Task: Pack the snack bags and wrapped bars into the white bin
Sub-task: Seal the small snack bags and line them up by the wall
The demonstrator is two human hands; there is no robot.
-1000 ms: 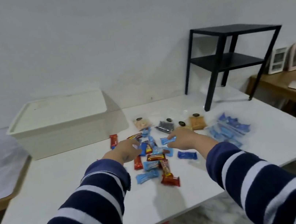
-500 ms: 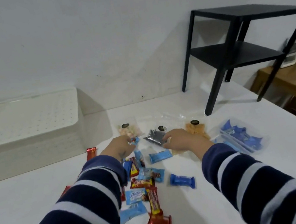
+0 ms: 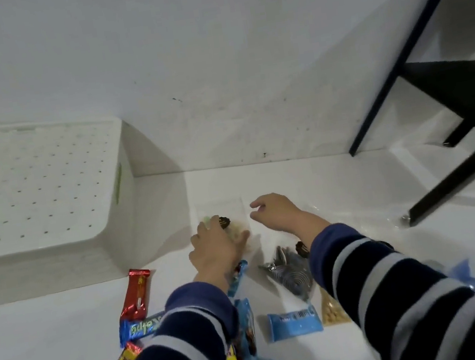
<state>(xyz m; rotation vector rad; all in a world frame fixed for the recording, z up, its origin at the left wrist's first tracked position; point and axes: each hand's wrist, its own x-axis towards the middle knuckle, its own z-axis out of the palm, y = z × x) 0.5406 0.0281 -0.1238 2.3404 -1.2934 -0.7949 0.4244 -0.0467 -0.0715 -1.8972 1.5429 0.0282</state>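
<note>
left hand: fingers pressed flat on clear plastic snack bag of pale pieces, bag under fingertips on white surface | right hand: loosely curled, holding nothing, just right of that bag | white perforated plastic bin: far left, well apart | red wrapped bar: near bin's front corner

Home room, white table (black shelf)
</note>
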